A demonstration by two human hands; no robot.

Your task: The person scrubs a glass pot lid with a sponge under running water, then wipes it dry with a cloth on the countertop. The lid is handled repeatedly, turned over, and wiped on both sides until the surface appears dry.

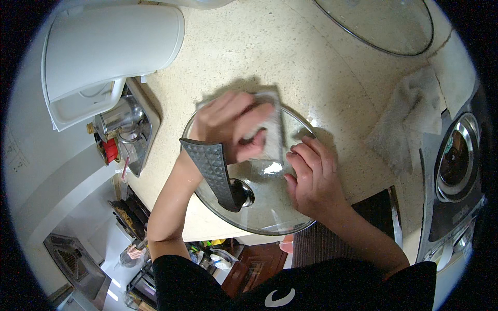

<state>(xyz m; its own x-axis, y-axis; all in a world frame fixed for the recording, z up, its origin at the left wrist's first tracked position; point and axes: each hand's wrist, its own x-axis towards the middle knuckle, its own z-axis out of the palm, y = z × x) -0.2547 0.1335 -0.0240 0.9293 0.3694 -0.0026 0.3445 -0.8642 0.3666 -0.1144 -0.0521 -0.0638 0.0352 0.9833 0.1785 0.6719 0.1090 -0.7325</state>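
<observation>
A round glass pot lid (268, 206) with a metal rim lies before me on the speckled countertop. Its black textured handle (208, 167) rises from a shiny metal base, left of the lid's middle. My left hand (229, 124), blurred, presses a pale cloth (274, 132) against the upper part of the glass. The fingers are bent over the cloth, and part of it is hidden beneath them. On the right side, my right hand (315, 175) holds the lid by its edge with curled fingers, the thumb lying over the glass.
A second glass lid (385, 27) lies at the upper right. A grey cloth (408, 116) rests by the gas stove (447, 171). At left, a white plastic appliance or container (113, 42) stands beside a metal tray (149, 128) holding a metal pot (120, 116).
</observation>
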